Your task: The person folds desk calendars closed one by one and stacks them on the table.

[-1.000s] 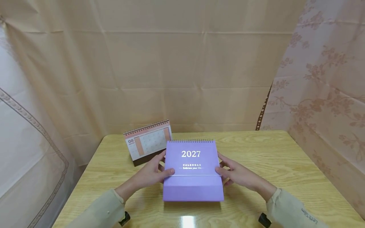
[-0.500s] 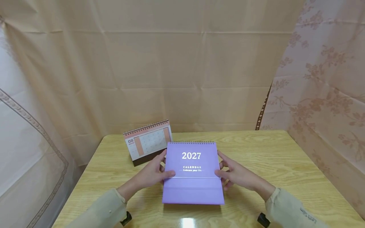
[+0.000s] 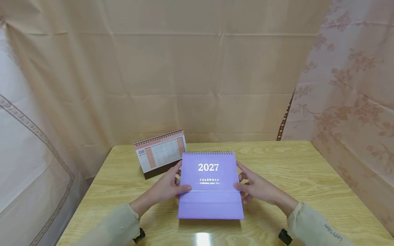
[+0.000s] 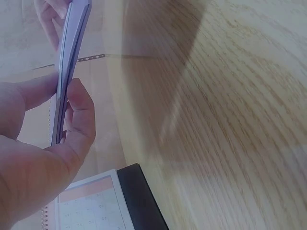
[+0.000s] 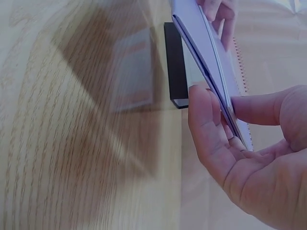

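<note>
Both hands hold a purple 2027 desk calendar [image 3: 210, 201] by its two side edges, its spiral binding at the far end. My left hand [image 3: 167, 184] pinches the left edge, thumb on the cover and fingers behind. On the right edge my right hand [image 3: 257, 186] grips the same way. Both wrist views show the calendar [image 4: 72, 62] folded flat and edge-on, raised over the wooden table, with a shadow cast below. Behind my left hand stands a second desk calendar [image 3: 163, 153], white and pink with a dark base, showing "08".
The wooden table [image 3: 307, 177] spreads out on both sides of the hands. A beige curtain [image 3: 197, 68] hangs behind its far edge, with a flowered curtain [image 3: 354, 102] at the right and a pale one [image 3: 24, 164] at the left.
The purple calendar and both hands first come slightly nearer the body, then shift a little to the right. The grip stays the same, and the standing calendar keeps its place.
</note>
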